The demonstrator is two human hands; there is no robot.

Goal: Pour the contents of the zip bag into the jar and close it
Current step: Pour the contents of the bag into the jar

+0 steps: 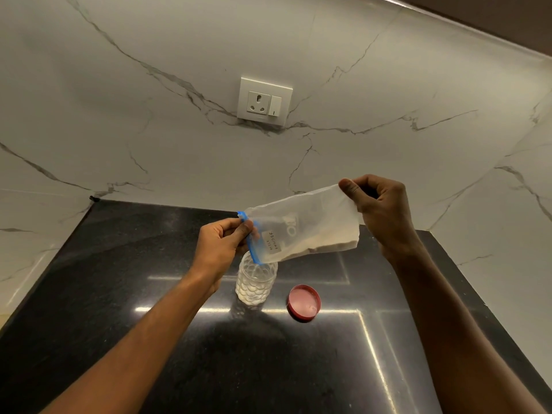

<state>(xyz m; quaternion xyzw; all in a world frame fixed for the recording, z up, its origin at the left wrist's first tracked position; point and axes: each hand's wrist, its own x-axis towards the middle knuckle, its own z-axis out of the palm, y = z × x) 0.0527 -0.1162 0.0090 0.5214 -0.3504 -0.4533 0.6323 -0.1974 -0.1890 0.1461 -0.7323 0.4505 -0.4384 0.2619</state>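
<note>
We are holding the zip bag [304,231] tilted over the open jar [257,282], mouth end lowest, so that its contents can be sliding toward the opening. The bag is a thin, translucent plastic pouch with a blue zip strip [250,234] and a small handwritten label; a pale powder is lying bunched in its lower corner, at about four o'clock from the bag's middle, and we judge most of it is not yet out. Our left hand [222,246] is pinching the zip end between thumb and fingers, steering the mouth just above the jar's rim, while our right hand [379,210] is pinching the sealed bottom edge and lifting it high, at two o'clock from the jar, to be making the slope. The jar is clear, cylindrical plastic with a dimpled, bubble-like wall, standing upright on the counter [149,339] and showing some white powder at its base. The lid [304,302], a red round cap, is lying inner face up just beside the jar at four o'clock, within reach for closing. The counter is dark, polished, speckled stone; behind it a white marbled wall is carrying a socket plate [265,101] at twelve o'clock.
</note>
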